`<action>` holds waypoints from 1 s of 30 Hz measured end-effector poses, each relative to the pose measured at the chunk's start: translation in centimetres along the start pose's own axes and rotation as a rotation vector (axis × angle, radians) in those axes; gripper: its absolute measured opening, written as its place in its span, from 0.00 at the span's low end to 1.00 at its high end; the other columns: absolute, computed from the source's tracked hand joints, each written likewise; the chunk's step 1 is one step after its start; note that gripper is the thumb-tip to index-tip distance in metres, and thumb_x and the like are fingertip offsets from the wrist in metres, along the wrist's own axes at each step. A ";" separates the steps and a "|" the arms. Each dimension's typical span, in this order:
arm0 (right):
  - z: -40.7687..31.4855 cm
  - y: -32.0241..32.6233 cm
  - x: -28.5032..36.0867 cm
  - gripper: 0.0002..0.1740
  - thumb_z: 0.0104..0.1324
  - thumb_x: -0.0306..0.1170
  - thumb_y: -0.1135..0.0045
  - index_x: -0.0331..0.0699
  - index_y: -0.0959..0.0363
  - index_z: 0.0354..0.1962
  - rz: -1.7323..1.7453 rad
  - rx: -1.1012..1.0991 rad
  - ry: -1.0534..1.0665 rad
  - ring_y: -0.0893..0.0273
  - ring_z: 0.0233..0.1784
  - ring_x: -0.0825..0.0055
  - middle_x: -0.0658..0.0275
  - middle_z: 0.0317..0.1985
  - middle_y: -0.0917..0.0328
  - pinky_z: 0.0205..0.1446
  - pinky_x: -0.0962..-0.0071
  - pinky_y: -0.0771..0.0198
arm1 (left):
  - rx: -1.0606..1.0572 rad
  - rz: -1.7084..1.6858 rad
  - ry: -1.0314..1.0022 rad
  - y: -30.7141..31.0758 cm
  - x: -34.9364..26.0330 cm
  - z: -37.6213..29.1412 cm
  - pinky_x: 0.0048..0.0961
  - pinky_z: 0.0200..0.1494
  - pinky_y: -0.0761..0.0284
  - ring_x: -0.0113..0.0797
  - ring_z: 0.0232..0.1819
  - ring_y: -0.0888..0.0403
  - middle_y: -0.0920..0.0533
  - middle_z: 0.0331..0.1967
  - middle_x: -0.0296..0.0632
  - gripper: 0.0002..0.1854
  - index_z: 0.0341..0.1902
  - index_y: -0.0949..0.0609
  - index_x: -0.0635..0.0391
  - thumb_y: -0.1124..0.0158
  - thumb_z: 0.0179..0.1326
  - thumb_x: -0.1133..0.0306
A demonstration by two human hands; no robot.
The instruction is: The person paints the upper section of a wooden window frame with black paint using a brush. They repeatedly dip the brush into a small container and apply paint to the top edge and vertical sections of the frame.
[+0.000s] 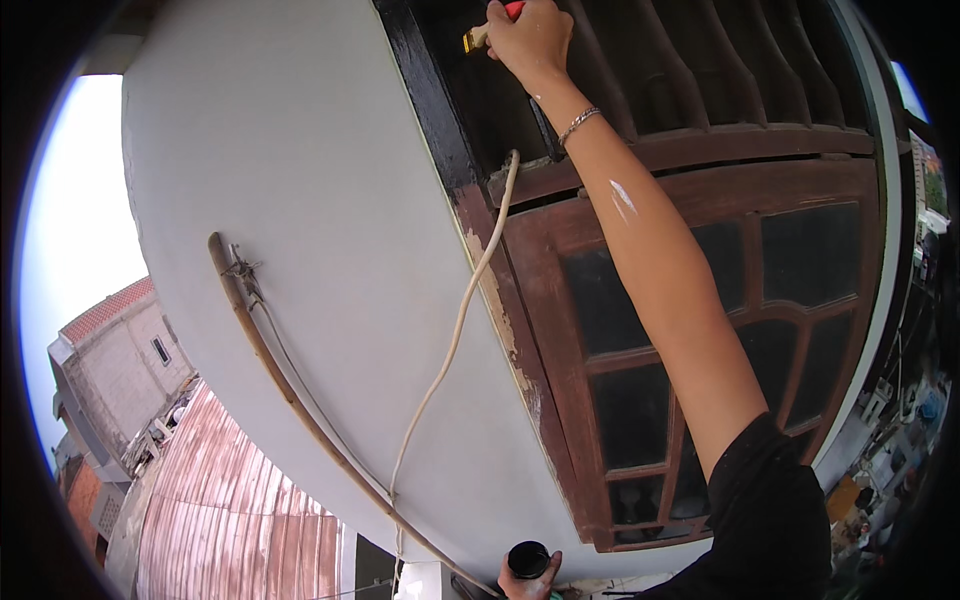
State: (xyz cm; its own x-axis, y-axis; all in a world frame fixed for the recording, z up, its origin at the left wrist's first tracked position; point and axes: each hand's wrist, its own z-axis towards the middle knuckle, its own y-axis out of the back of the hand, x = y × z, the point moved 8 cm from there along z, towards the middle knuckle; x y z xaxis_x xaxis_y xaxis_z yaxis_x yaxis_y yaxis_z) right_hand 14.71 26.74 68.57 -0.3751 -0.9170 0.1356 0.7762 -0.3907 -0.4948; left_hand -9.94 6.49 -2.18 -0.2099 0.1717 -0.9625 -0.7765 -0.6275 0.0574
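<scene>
High up, my right hand [531, 41] grips a paintbrush [478, 37] with a gold-coloured ferrule and a pale and red handle. The brush is at the dark opening beside the wooden frame post [429, 97]. That post is glossy black in its upper part and worn brown lower down, with patches of peeling finish. At the bottom of the view my left hand [526, 587] is wrapped around a small round container [529, 560], dark inside. White smears mark my right forearm, which crosses in front of the brown wooden panelled window or door [577, 247].
Wavy wooden slats [667, 67] fill the upper opening. A pale cable [457, 330] hangs from it across the white wall [300, 150]. A wooden pole [300, 405] with tied cord leans there. Below left is a corrugated metal roof [240, 502]; clutter [885, 450] lies far below right.
</scene>
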 end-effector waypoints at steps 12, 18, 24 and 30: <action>0.6 -2.2 -0.1 0.17 0.69 0.34 0.43 0.27 0.16 0.29 -0.239 0.055 0.024 0.15 0.41 0.41 0.39 0.31 0.16 0.51 0.52 0.20 | -0.016 -0.009 -0.008 0.2 -0.9 -0.1 0.32 0.45 0.17 0.34 0.39 0.16 0.13 0.38 0.42 0.27 0.49 0.17 0.65 0.13 0.47 0.69; 0.3 -6.1 -3.8 0.19 0.67 0.41 0.36 0.31 0.16 0.27 -0.247 0.244 0.022 0.13 0.34 0.49 0.46 0.26 0.15 0.51 0.57 0.17 | -0.005 -0.019 -0.005 0.0 -0.3 0.2 0.32 0.44 0.18 0.33 0.39 0.16 0.13 0.37 0.41 0.26 0.48 0.16 0.65 0.13 0.47 0.70; -0.1 -3.7 -2.2 0.17 0.68 0.37 0.37 0.31 0.16 0.26 -0.090 0.163 -0.069 0.14 0.41 0.46 0.43 0.31 0.15 0.51 0.51 0.20 | -0.024 -0.003 -0.011 0.8 -1.2 0.0 0.32 0.44 0.18 0.32 0.37 0.17 0.13 0.37 0.41 0.25 0.47 0.16 0.64 0.13 0.47 0.69; -0.3 -5.3 -3.2 0.16 0.66 0.38 0.36 0.33 0.15 0.26 -0.205 0.155 -0.021 0.16 0.42 0.42 0.39 0.33 0.16 0.52 0.50 0.22 | 0.002 0.050 -0.028 0.9 -1.4 0.7 0.32 0.43 0.18 0.33 0.37 0.17 0.13 0.37 0.42 0.25 0.47 0.16 0.64 0.13 0.48 0.68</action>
State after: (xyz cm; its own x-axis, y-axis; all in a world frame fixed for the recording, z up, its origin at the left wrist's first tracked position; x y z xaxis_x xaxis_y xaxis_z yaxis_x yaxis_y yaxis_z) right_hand 11.68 31.81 70.48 -0.5231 -0.8185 0.2377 0.7541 -0.5744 -0.3184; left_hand -10.76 6.27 -0.54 -0.2648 0.1618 -0.9506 -0.7658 -0.6344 0.1053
